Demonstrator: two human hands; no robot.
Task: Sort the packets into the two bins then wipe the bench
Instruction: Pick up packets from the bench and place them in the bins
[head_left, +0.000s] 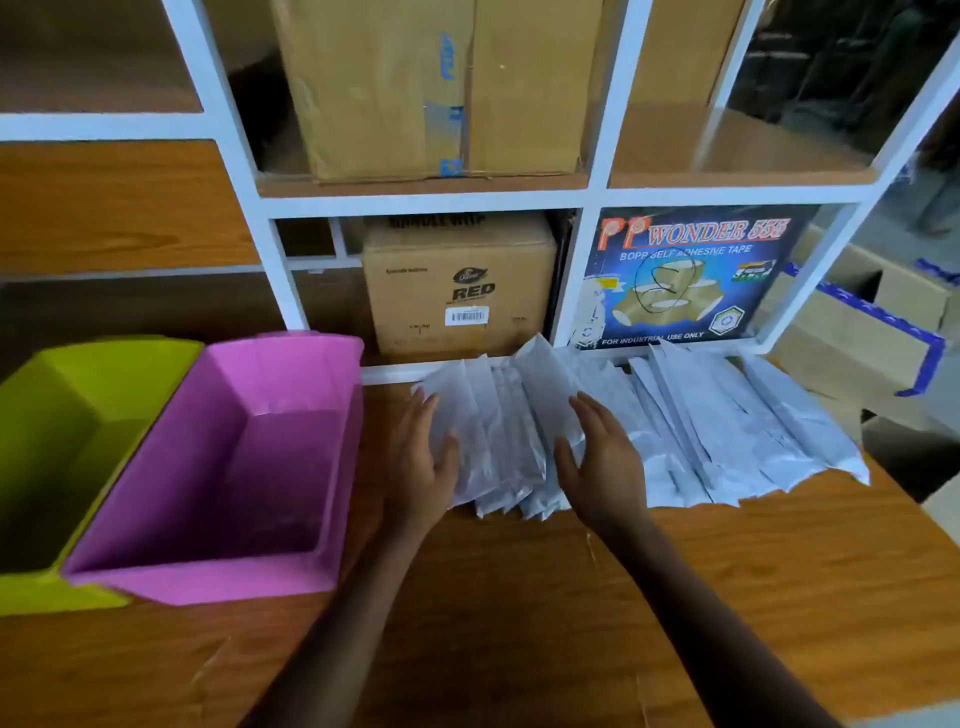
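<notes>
Several silver-grey packets lie fanned out on the wooden bench (519, 597), a left bunch (506, 431) and a wider right bunch (727, 431). My left hand (423, 457) rests flat against the left edge of the left bunch, fingers apart. On the right side of that same bunch lies my right hand (602, 457), also flat with fingers spread. Neither hand grips a packet. A pink bin (332, 467) stands just left of my left hand, and a green bin (31, 587) sits beside it at the far left. Both bins look empty.
A white-framed shelf unit (571, 197) rises behind the bench, holding cardboard boxes (457, 286) and a blue tape carton (691, 275). More boxes (857, 322) stand off the bench's right edge.
</notes>
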